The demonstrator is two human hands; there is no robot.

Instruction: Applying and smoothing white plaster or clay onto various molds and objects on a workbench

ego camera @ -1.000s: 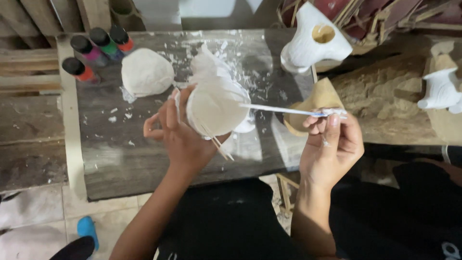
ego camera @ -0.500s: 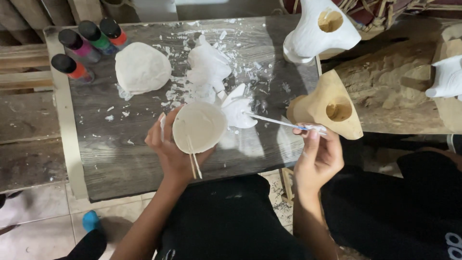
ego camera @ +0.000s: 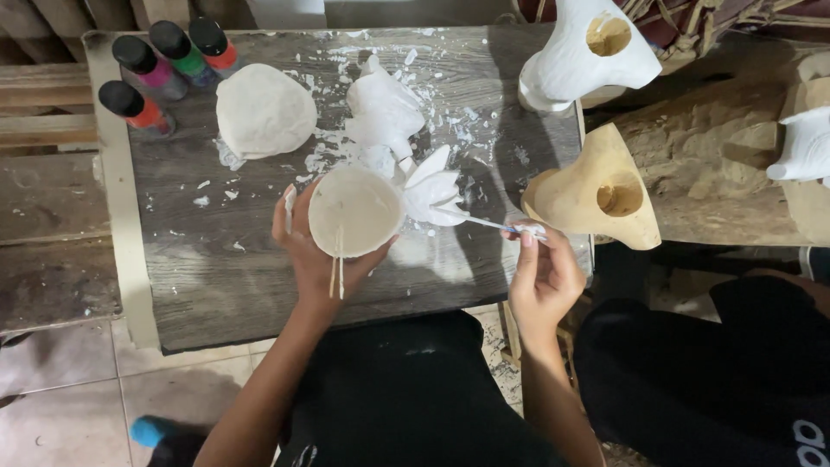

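Note:
My left hand point(ego camera: 318, 252) grips a round white-painted carved piece point(ego camera: 353, 210) from below, over the dark wooden table point(ego camera: 216, 277). Thin pale sticks hang down from the piece across my palm. My right hand point(ego camera: 543, 272) pinches a thin paintbrush point(ego camera: 488, 223) near its handle end. The brush tip rests on a white leaf-shaped carving point(ego camera: 432, 192) just right of the round piece.
A white oval carving point(ego camera: 264, 111) and a white lumpy carving point(ego camera: 385, 108) lie on the table among white paint flecks. Several paint bottles point(ego camera: 156, 69) stand at the far left corner. A white hollow carving point(ego camera: 588, 52) and an unpainted wooden one point(ego camera: 596, 195) sit to the right.
The round piece in my left hand has dropped lower and nearer the table. My right hand has come down and left, bringing the brush tip onto the leaf-shaped carving.

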